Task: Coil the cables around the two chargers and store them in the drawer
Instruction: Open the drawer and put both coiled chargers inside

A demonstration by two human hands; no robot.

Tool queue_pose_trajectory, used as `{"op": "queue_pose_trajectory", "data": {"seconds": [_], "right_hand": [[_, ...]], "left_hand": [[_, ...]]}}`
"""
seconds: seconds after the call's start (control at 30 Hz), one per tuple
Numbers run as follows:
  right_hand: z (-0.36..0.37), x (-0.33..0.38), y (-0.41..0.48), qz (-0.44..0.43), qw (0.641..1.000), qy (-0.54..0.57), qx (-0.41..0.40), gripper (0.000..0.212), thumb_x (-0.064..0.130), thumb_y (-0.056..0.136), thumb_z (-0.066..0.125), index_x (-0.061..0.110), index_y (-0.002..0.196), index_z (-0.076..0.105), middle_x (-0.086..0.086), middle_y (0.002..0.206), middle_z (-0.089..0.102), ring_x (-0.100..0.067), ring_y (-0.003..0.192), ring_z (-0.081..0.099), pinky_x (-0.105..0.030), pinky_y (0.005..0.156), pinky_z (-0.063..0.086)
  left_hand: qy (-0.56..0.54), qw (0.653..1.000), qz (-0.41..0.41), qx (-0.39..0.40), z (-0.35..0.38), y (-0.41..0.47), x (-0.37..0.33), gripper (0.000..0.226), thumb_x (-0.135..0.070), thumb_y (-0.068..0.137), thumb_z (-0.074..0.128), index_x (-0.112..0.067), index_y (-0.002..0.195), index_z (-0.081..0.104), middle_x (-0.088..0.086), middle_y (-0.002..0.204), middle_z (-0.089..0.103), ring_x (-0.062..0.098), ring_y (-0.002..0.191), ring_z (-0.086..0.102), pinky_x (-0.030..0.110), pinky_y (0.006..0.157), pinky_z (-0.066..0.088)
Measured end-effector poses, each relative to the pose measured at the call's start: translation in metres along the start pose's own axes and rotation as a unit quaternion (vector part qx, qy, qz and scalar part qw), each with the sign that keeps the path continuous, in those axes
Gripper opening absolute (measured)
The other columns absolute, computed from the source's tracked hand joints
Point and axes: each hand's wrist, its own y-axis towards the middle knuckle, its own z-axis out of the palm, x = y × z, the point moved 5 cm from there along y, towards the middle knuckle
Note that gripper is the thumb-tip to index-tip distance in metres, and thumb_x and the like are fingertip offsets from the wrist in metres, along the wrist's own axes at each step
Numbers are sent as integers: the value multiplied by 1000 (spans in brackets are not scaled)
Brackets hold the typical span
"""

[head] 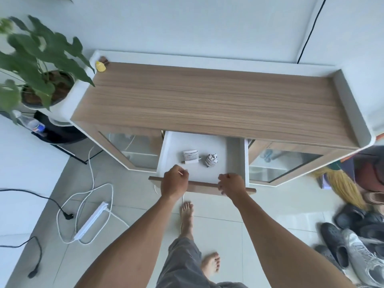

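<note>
Two chargers lay in the open drawer (232, 150) at the middle of the frame, each wound in its cable: a flat one (190, 156) to the left, a rounder one (211, 160) just beside it to the right, apart and not touching. Both sat just above the hands in the picture, toward the cabinet (207, 100). The left hand (174, 182) was curled over the drawer's front edge, below the flat charger; whether it pinched anything I could not tell. The right hand (231, 183) rested on the same edge with fingers bent, gripping the front, slightly nearer the rounder charger. The drawer's front ran left to right across the frame, so closing it likely meant a push up the frame into the cabinet. A white cord (91, 179) trailed on the floor at lower left.
</note>
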Motion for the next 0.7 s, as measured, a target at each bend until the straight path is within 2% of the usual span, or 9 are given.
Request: {"op": "queue_pose_trajectory", "data": {"seconds": [0.07, 0.1, 0.17, 0.2, 0.27, 0.33, 0.43, 0.53, 0.7], "right_hand": [[1, -29, -17, 112, 982, 150, 26, 16, 10, 87, 46, 8, 72, 52, -11, 64, 54, -22, 49, 52, -30, 49, 46], [2, -41, -25, 153, 967, 201, 38, 13, 11, 90, 46, 7, 78, 51, -12, 67, 54, -22, 53, 53, -30, 53, 48], [4, -55, -35, 200, 931, 300, 57, 21, 17, 96, 47, -2, 102, 51, -21, 84, 58, -27, 69, 58, -37, 73, 53], [4, -57, -36, 212, 910, 351, 61, 33, 20, 98, 47, -7, 117, 47, -26, 101, 59, -31, 80, 59, -40, 84, 52], [1, -53, -37, 217, 877, 425, 55, 50, 25, 100, 46, -11, 132, 36, -30, 133, 46, -36, 107, 56, -42, 101, 46], [-4, -45, -35, 214, 859, 463, 39, 57, 29, 99, 48, -12, 135, 33, -29, 144, 36, -38, 130, 45, -42, 106, 42], [-9, -33, -34, 208, 850, 482, 38, 63, 34, 98, 50, -13, 135, 32, -27, 144, 36, -36, 133, 42, -41, 107, 41], [-12, -24, -33, 216, 842, 493, 44, 68, 37, 96, 53, -14, 135, 32, -29, 142, 37, -37, 131, 43, -42, 109, 39], [-16, -11, -17, 205, 837, 506, 45, 72, 38, 95, 53, -14, 138, 28, -29, 143, 36, -36, 132, 42, -42, 107, 41]], "left_hand": [[-71, 986, -151, -11, 6, -12, 34, 34, -33, 92, 47, -4, 100, 62, 17, 105, 68, 37, 100, 63, 36, 82, 48], [-138, 964, -227, -21, 10, -19, 50, 42, -36, 89, 45, 0, 104, 60, 19, 103, 68, 38, 95, 65, 37, 82, 51], [-341, 878, -335, -31, 17, -33, 67, 39, -35, 89, 46, 3, 98, 55, 16, 82, 64, 31, 67, 63, 36, 67, 56], [-426, 833, -354, -20, 21, -35, 67, 33, -31, 93, 47, 2, 97, 52, 14, 76, 58, 27, 59, 58, 35, 61, 54], [-505, 786, -357, 1, 23, -35, 60, 29, -31, 99, 44, -3, 103, 47, 16, 82, 55, 26, 63, 55, 35, 66, 53], [-535, 769, -349, 16, 26, -30, 52, 31, -37, 100, 43, -7, 108, 44, 20, 99, 58, 29, 76, 60, 40, 80, 55], [-545, 759, -356, 17, 25, -19, 45, 42, -45, 98, 45, -6, 114, 45, 23, 115, 59, 31, 92, 62, 40, 88, 54], [-544, 756, -364, 12, 26, -6, 44, 58, -50, 96, 44, 0, 124, 48, 24, 115, 61, 31, 91, 63, 38, 84, 55], [-559, 746, -362, 17, 27, 10, 33, 61, -52, 95, 46, 0, 129, 45, 24, 112, 60, 32, 93, 63, 41, 91, 55]]}}
